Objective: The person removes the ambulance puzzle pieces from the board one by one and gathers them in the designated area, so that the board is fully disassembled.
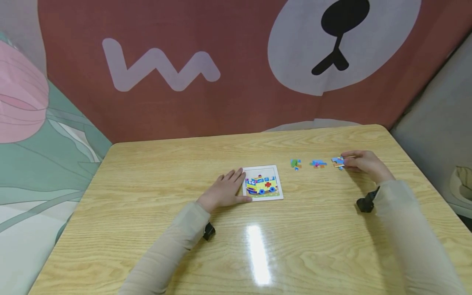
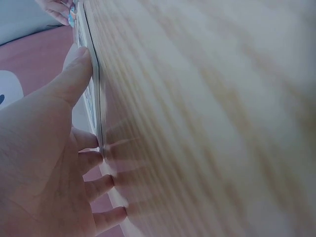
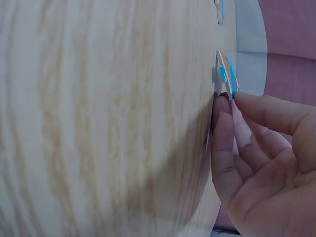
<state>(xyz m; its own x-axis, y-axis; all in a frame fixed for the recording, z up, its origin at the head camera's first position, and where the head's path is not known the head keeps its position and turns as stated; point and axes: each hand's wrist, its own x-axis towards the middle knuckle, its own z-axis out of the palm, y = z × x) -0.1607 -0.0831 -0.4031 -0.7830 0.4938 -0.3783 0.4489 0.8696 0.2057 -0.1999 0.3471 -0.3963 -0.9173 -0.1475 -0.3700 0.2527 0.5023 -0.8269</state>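
A white-framed jigsaw puzzle board (image 1: 281, 192) with a yellow ambulance picture lies mid-table; the upper part of its picture area is plain white. My left hand (image 1: 226, 190) rests at its left side, fingers spread, thumb along the near left corner. In the left wrist view the thumb (image 2: 74, 74) touches the board's edge and the other fingertips reach the tabletop. Over on the right, my right hand (image 1: 365, 164) pinches a blue and orange puzzle piece (image 1: 337, 161) by its right end. The right wrist view shows that puzzle piece (image 3: 226, 71) tilted, partly lifted off the wood.
Two more puzzle pieces lie in a row left of the pinched one: a green one (image 1: 295, 164) and a blue one (image 1: 318, 164). The wooden table (image 1: 147, 184) meets a red-brown printed backdrop (image 1: 236, 110) at its far edge.
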